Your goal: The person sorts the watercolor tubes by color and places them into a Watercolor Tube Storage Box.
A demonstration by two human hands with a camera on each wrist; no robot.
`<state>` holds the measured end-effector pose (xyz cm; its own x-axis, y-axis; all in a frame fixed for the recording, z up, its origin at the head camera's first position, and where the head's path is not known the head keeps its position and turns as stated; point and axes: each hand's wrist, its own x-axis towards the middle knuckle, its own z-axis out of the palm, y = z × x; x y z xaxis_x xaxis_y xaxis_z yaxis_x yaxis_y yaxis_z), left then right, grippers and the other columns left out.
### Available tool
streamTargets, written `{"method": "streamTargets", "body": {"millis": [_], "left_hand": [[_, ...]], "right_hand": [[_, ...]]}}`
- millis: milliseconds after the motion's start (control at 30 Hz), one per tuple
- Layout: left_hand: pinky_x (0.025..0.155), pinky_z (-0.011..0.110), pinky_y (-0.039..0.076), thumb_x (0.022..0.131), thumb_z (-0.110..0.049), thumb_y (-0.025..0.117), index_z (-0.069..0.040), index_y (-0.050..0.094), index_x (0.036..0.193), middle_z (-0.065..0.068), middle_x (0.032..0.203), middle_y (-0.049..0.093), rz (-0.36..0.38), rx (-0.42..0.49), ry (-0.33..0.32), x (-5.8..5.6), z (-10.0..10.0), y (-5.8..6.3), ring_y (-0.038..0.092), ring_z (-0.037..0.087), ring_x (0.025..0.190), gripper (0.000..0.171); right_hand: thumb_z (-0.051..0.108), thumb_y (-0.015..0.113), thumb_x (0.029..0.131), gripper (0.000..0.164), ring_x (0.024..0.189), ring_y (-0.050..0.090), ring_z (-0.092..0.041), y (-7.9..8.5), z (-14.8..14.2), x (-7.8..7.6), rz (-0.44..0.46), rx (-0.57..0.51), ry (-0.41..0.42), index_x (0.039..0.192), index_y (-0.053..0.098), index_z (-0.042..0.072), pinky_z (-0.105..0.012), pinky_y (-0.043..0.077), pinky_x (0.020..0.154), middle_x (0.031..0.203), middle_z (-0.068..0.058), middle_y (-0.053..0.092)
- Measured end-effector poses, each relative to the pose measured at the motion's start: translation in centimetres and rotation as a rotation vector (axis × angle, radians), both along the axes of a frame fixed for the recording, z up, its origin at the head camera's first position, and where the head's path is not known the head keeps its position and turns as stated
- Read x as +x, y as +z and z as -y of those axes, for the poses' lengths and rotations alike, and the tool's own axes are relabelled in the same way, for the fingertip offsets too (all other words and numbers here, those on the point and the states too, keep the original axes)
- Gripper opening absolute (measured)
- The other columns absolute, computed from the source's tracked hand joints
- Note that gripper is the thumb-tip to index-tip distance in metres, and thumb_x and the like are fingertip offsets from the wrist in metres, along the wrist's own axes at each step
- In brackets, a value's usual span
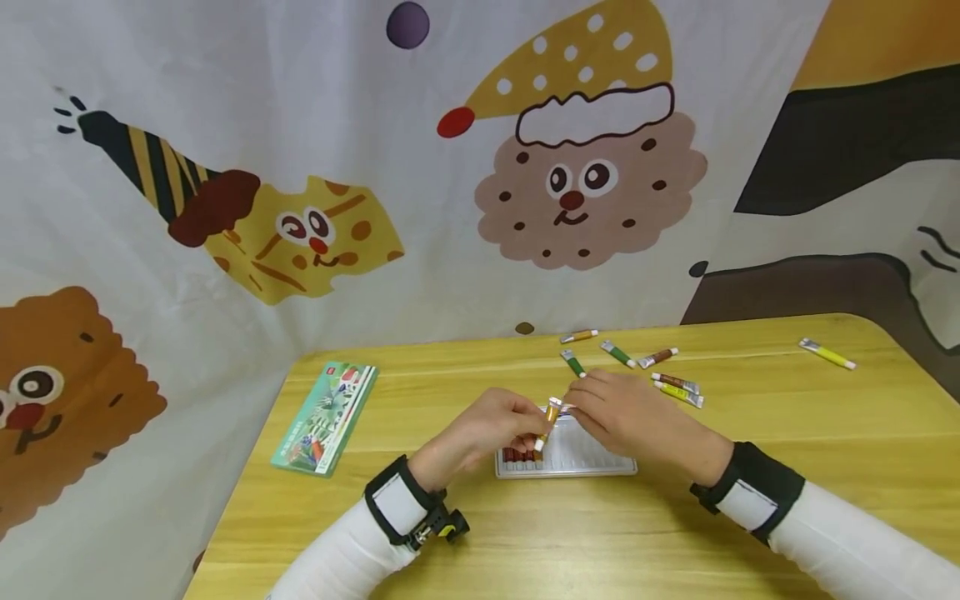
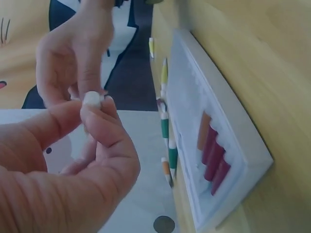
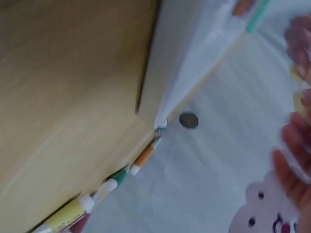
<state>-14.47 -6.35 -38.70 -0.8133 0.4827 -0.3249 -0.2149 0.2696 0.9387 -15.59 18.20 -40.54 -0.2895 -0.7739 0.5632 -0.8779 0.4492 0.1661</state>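
Here, nearest the camera, two white fabric sleeves (image 1: 337, 554) are seen, and one wide black strap (image 1: 750, 492) is worn at each wrist. Just beyond, one small ochre-yellow paint tube with a white cap (image 1: 548, 425) is pinched between the thumb and fingers of the left hand (image 1: 498, 423); it is held tilted above the tray, its cap turned toward the person and its flat crimped end pointed away. The right hand (image 1: 633, 417) is brought close beside that crimped end, its fingers bent; whether the tube is touched or gripped by them cannot be told.

Beneath the hands, one shallow rectangular white plastic tray (image 1: 588, 450) is set on the yellowish wood-grained table (image 1: 600, 533). At one end of it, four tubes are shown side by side: three dark red tubes (image 2: 215, 164) and one orange-brown tube (image 2: 203, 131). To its left, one flat green printed box (image 1: 324, 419) is laid.

Beyond the tray, seven loose tubes are counted: two yellow tubes (image 1: 827, 353), one placed well apart at the right, two brown tubes (image 1: 657, 357), two green tubes (image 1: 617, 353) and one ochre tube (image 1: 579, 336). Behind the table, one pale cloth printed with cartoon figures (image 1: 442, 250) is hung.
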Motion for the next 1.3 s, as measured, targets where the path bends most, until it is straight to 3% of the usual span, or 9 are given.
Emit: {"method": "streamTargets", "body": {"millis": [100,200,333,433,600,833,1067,1300], "left_hand": [[0.061,0.025,0.053,0.095,-0.007,0.072,0.009,0.073,0.094,0.006,0.070,0.065,0.019,0.002,0.040,0.0,-0.1,-0.2,0.061,0.012,0.060,0.016],[0.056,0.025,0.053,0.092,-0.005,0.074,0.005,0.074,0.089,0.008,0.069,0.066,0.045,-0.002,0.073,0.0,-0.1,-0.6,0.061,0.013,0.056,0.011],[0.052,0.023,0.052,0.090,-0.005,0.075,0.003,0.073,0.084,0.010,0.069,0.067,0.051,-0.023,0.098,-0.2,-0.2,-0.9,0.061,0.013,0.052,0.010],[0.048,0.022,0.050,0.090,-0.005,0.074,0.005,0.071,0.080,0.011,0.067,0.067,0.045,-0.034,0.105,-0.3,-0.3,-1.2,0.060,0.013,0.048,0.015],[0.041,0.021,0.046,0.091,-0.006,0.072,0.011,0.068,0.077,0.010,0.060,0.064,0.019,-0.075,0.090,-0.3,-0.8,-1.6,0.057,0.013,0.042,0.023],[0.037,0.020,0.039,0.091,-0.002,0.068,0.008,0.068,0.067,0.006,0.052,0.058,-0.069,-0.223,0.052,-0.2,-1.7,-1.9,0.048,0.011,0.036,0.026],[0.035,0.021,0.034,0.090,-0.004,0.063,0.000,0.065,0.058,0.002,0.046,0.053,-0.155,-0.331,-0.008,-0.3,-2.2,-1.9,0.044,0.011,0.034,0.032],[0.036,0.021,0.030,0.089,-0.006,0.064,-0.014,0.048,0.047,-0.004,0.041,0.044,-0.274,-0.493,-0.065,-0.5,-2.7,-2.4,0.043,0.010,0.036,0.045]], "right_hand": [[0.016,0.067,0.100,0.012,0.081,0.067,-0.019,0.2,-0.9,0.2,0.123,-0.065,-0.154,0.099,0.073,0.006,-0.034,0.057,0.064,0.092,-0.003,0.070],[0.013,0.080,0.088,0.008,0.071,0.062,-0.015,0.2,-1.8,0.6,0.235,-0.050,-0.334,0.091,0.074,0.008,-0.032,0.052,0.056,0.082,0.000,0.068],[0.013,0.079,0.089,0.010,0.060,0.049,-0.010,0.1,-2.8,1.1,0.438,-0.019,-0.533,0.082,0.074,0.011,-0.030,0.041,0.052,0.069,0.005,0.060],[0.014,0.078,0.091,0.019,0.056,0.043,-0.011,-0.2,-3.4,1.4,0.554,-0.017,-0.623,0.073,0.070,0.014,-0.031,0.034,0.053,0.061,0.007,0.051],[0.017,0.076,0.094,0.032,0.052,0.038,-0.009,-1.2,-3.9,1.9,0.678,-0.018,-0.663,0.067,0.060,0.019,-0.028,0.028,0.052,0.057,0.008,0.038],[0.019,0.076,0.095,0.027,0.052,0.040,-0.009,-1.9,-4.3,2.3,0.809,-0.007,-0.674,0.070,0.064,0.018,-0.027,0.029,0.051,0.058,0.007,0.041],[0.019,0.076,0.096,0.017,0.054,0.043,-0.009,-2.3,-4.5,2.5,0.836,-0.024,-0.647,0.079,0.073,0.015,-0.027,0.031,0.052,0.060,0.007,0.046],[0.019,0.075,0.096,0.018,0.055,0.042,-0.009,-2.7,-4.4,2.3,0.827,-0.024,-0.632,0.078,0.071,0.016,-0.027,0.032,0.053,0.060,0.007,0.046]]}}
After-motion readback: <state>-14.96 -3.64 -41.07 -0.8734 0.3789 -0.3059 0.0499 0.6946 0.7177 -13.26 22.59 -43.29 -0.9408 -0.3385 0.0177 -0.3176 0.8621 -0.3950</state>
